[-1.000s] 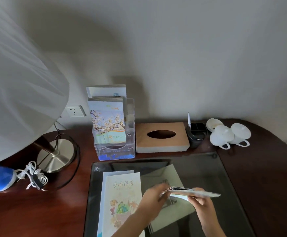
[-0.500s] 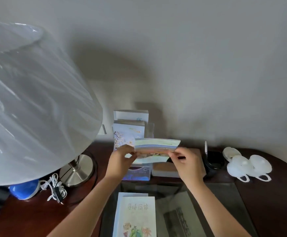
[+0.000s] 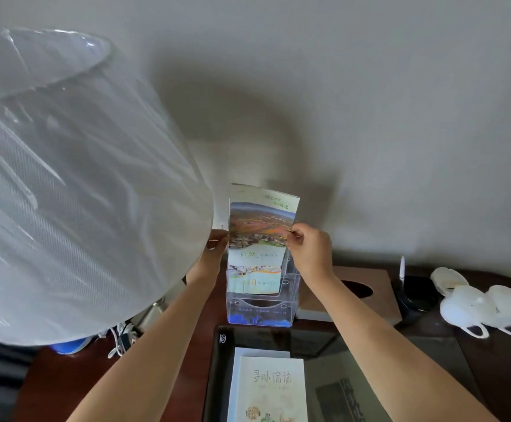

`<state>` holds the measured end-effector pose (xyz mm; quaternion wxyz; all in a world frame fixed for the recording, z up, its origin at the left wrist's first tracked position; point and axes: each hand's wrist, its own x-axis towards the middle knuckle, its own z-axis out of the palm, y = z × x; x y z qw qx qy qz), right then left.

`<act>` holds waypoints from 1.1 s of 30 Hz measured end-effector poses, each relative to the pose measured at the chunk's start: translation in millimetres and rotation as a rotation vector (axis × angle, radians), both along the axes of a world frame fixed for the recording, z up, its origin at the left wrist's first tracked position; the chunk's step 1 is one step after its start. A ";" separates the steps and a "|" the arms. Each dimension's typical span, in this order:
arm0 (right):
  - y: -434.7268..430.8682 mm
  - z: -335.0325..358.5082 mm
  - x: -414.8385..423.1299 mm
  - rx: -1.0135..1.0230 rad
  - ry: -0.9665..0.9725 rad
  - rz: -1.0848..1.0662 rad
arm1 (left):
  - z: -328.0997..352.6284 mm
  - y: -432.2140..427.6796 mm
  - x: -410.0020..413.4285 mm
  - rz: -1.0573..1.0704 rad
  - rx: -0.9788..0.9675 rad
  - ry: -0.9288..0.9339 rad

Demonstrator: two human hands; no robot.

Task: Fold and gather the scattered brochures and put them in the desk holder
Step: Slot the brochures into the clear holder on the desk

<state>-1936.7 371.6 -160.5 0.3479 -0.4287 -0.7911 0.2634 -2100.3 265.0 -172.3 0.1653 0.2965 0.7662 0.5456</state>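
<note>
Now the left hand [image 3: 216, 243] and right hand [image 3: 310, 252] pinch the folded brochure [image 3: 260, 226] by its side edges. Its long axis stands upright, directly over the clear desk holder [image 3: 260, 312] at the back edge of the bench [image 3: 497, 376].

lamp [image 3: 74, 193] left of holder [image 3: 260, 312] | tissue box [image 3: 382, 300] right | cups [image 3: 488, 309] far right | booklet [image 3: 271, 388] before holder

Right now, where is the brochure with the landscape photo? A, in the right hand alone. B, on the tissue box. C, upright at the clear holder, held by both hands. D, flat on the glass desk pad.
C: the brochure stands upright at the clear holder, with the left hand pinching its left edge and the right hand pinching its right edge.
</note>
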 end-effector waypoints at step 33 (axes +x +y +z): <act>2.2 -60.9 -12.6 -0.207 -0.217 -0.120 | -53.9 9.6 -8.8 0.024 -0.199 0.093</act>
